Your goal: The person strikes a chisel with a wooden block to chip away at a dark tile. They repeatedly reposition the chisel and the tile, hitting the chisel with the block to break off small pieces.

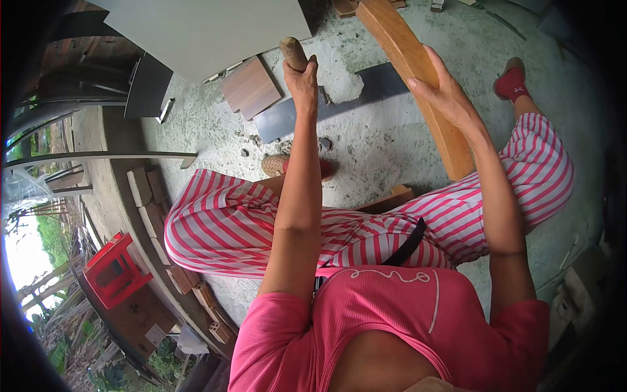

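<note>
My left hand [302,85] is closed round a thick, round wooden handle [293,53] whose blunt end points up and away from me. What lies at its other end is hidden by the hand. My right hand [444,95] grips a long, slightly curved wooden beam [418,85] at its side, thumb on the near face. The beam slants from the top of the view down to above my right thigh. Between the two hands, a dark flat strip [346,98] lies on the floor.
A brown wood-grain board [251,88] lies beside a large pale panel [215,32]. Small debris dots the concrete floor [353,153]. A wooden block [388,199] sits between my legs. At the left are stacked bricks [147,196] and a red plastic stool [117,271].
</note>
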Motion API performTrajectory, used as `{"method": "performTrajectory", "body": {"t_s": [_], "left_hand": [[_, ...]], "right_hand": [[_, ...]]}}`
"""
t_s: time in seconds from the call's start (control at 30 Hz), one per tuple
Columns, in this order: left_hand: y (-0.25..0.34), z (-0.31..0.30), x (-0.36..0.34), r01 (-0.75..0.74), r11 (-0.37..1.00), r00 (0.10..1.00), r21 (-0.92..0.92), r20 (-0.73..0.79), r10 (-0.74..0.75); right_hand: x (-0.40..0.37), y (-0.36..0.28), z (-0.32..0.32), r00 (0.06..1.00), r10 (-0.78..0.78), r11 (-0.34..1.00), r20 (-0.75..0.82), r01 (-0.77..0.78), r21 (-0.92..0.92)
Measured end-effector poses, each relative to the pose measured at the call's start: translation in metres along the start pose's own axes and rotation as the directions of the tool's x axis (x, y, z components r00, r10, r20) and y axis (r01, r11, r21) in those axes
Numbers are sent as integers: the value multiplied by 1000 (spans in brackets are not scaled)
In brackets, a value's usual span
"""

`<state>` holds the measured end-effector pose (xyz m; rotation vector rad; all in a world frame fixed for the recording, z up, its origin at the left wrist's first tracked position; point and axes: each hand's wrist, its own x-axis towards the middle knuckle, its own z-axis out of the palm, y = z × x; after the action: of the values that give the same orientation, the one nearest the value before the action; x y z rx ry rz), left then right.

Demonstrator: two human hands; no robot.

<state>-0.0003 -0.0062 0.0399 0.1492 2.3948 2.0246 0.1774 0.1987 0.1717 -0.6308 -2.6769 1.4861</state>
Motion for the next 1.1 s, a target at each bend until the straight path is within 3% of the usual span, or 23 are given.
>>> {"method": "performTrajectory", "body": {"t_s": [0.03,0.17,0.47,0.57,0.67,0.87,1.0,1.1], "left_hand": [[0,5,-3,11,988,1000,-155,-9,-12],[2,18,-36,51,974,999,-220,9,-50],[31,20,-50,37,983,998,-179,54,-28],[12,30,-44,3,987,999,-159,50,5],[8,44,-34,44,971,997,-234,72,-28],[7,71,-32,116,871,993,-477,27,-117],[2,81,-33,127,851,990,-510,14,-139],[0,85,-33,99,899,994,-426,-4,-111]], "right_hand": [[1,1,0,1000,-7,1000,3,7,13],[7,2,2,998,-53,998,-22,54,17],[-9,-5,-13,995,-23,994,-94,33,104],[-9,-1,-15,995,17,987,-95,-1,160],[-10,12,-18,993,59,996,-106,-52,73],[-19,34,-19,986,154,985,-69,-147,95],[-16,38,-17,983,170,982,-74,-163,92],[-11,35,-15,979,188,979,-82,-181,89]]}}
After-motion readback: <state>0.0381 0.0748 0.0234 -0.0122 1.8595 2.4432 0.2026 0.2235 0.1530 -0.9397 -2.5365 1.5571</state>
